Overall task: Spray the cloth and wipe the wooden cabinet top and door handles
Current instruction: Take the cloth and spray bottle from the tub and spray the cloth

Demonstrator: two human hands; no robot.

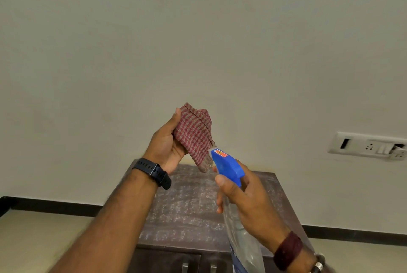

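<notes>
My left hand (166,143) holds up a bunched red-and-grey checked cloth (195,132) in front of the wall, thumb on its upper left edge. My right hand (244,195) grips a clear spray bottle (244,239) by its neck. The bottle's blue trigger head (226,163) points at the cloth's lower edge, almost touching it. Below both hands stands the dark wooden cabinet, its dusty top (187,206) showing pale marks. Two metal door handles (199,268) show at the bottom edge of the view.
A cream wall (198,41) fills most of the view. A white switch and socket panel (370,146) is mounted on it at the right. A black skirting strip (50,205) runs along the beige floor on both sides of the cabinet.
</notes>
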